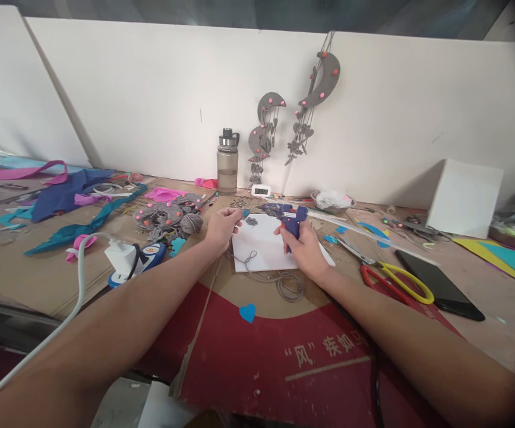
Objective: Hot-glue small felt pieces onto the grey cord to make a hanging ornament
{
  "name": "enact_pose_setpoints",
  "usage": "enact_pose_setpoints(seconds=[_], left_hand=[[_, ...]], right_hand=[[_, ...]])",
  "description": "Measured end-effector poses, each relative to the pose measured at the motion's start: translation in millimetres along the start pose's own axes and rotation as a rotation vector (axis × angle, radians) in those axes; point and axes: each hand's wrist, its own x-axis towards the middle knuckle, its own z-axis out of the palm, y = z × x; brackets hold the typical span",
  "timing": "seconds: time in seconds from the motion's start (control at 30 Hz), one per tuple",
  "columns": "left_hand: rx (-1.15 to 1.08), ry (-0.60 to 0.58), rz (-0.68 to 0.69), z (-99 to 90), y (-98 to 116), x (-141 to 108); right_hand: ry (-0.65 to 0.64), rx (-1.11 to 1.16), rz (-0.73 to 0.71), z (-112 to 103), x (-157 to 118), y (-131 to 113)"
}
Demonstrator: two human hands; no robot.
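My right hand (pixel 305 248) is wrapped round the handle of a blue hot glue gun (pixel 293 217), its nozzle pointing left. Opposite the nozzle, my left hand (pixel 224 228) pinches a small blue piece (pixel 246 212), whose exact shape is too small to make out. A white board (pixel 264 255) lies under both hands. On it sits a small clump of grey yarn (pixel 252 221). Loose grey yarn (pixel 290 286) curls off the board's near edge onto the cardboard. Closer to me lies a blue heart cutout (pixel 247 312).
Scissors (pixel 388 276) and a black phone (pixel 438 284) lie at right. A water bottle (pixel 227 163) and small clock (pixel 261 191) stand by the wall, where grey moon hangings (pixel 326 83) hang. Left are a white plug (pixel 121 258), yarn-wrapped moons (pixel 168 217) and coloured felt (pixel 68 193).
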Motion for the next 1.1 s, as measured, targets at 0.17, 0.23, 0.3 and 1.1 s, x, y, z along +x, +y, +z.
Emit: enact_pose_setpoints(seconds=[0.17,0.23,0.3,1.1], left_hand=[[0.118,-0.012,0.076,-0.6,-2,0],[0.198,-0.026,0.132,-0.5,-1,-3],[0.269,-0.038,0.194,0.4,3,-8],[1.028,-0.036,1.193,-5.4,35,-19]], right_hand=[[0.005,-0.160,0.198,-12,23,24],[0.011,-0.399,0.269,-16,30,34],[-0.021,-0.584,0.328,-19,33,41],[0.021,0.240,0.116,33,28,-40]])
